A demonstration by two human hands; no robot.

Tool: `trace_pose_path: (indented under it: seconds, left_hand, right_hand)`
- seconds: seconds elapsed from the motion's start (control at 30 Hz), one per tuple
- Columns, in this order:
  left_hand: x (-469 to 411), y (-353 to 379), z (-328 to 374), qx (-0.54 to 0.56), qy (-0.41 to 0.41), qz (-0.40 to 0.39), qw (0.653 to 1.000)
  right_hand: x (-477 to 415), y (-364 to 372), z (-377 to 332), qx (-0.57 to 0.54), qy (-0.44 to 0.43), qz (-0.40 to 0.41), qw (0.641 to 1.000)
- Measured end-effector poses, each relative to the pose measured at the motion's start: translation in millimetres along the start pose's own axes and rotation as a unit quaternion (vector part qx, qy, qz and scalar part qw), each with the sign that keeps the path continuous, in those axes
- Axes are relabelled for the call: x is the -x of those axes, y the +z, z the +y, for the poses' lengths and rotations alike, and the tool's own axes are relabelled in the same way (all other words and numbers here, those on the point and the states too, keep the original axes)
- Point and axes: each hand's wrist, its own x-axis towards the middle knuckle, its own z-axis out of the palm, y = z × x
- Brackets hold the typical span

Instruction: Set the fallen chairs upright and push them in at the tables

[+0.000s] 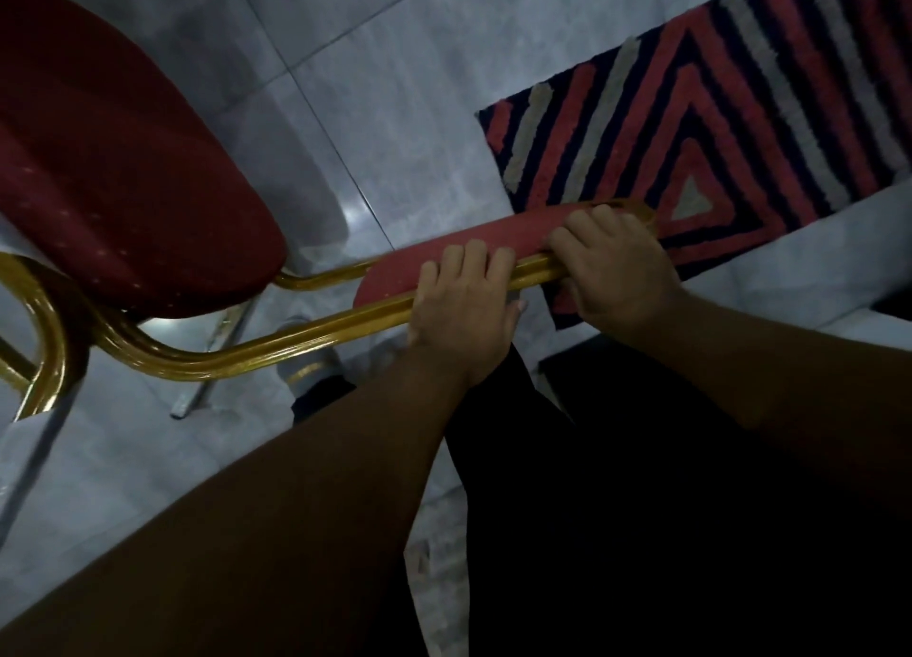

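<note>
A chair (123,163) with a dark red padded seat and a gold metal frame fills the left and middle of the view. Its red backrest (474,249) runs from the centre toward the right, seen edge-on from above. My left hand (464,306) is wrapped around the gold frame tube along the backrest. My right hand (617,266) grips the same tube and the backrest's top end, just to the right of the left hand. The chair's legs are mostly hidden below the seat.
A striped rug (715,113) in red, dark blue and grey lies on the grey tiled floor (375,88) at the upper right, beyond the backrest. My dark trousers and a grey shoe (308,360) show under the frame. White cloth (814,256) lies at the right edge.
</note>
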Motion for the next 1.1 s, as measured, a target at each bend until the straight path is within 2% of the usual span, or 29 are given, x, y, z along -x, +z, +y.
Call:
trace_pose_path:
  seconds: [0.23,0.37,0.57,0.73,0.83,0.9,1.0,1.1]
  left_hand:
    - [14.6,-15.4,10.0,0.006,0.012,0.057,0.998]
    - [34.5,-34.0,13.9,0.021,0.006,0.075,0.997]
    - [103.6,-104.2,-3.2,0.159,0.013,0.119,0.980]
    - [194.1,-196.2,-27.7,0.195,0.017,0.154,0.968]
    - [246.1,-243.1,-53.2,0.191,0.004,0.169,0.967]
    - [277.7,-265.5,-71.6,0.181,-0.002,0.159,0.971]
    - [317.9,-290.3,-93.6,0.170,-0.019,0.152,0.973]
    - [348.4,-313.3,-103.1,0.173,-0.010,0.190,0.966]
  right_hand:
    - [6.1,-24.8,-27.7,0.002,-0.013,0.029,1.000]
    - [14.4,-52.7,-54.5,-0.036,0.030,0.033,0.998]
    - [38.4,-145.3,-126.4,-0.101,0.057,0.065,0.991]
    - [73.5,-234.0,-188.9,-0.164,-0.010,0.068,0.984]
    - [102.8,-257.8,-197.9,-0.238,0.023,0.100,0.966]
    - [115.5,-266.3,-214.4,-0.271,0.008,0.120,0.955]
    - [114.3,-282.5,-258.2,-0.284,-0.040,0.124,0.950]
    - [103.3,-302.0,-297.9,-0.271,-0.065,0.127,0.952]
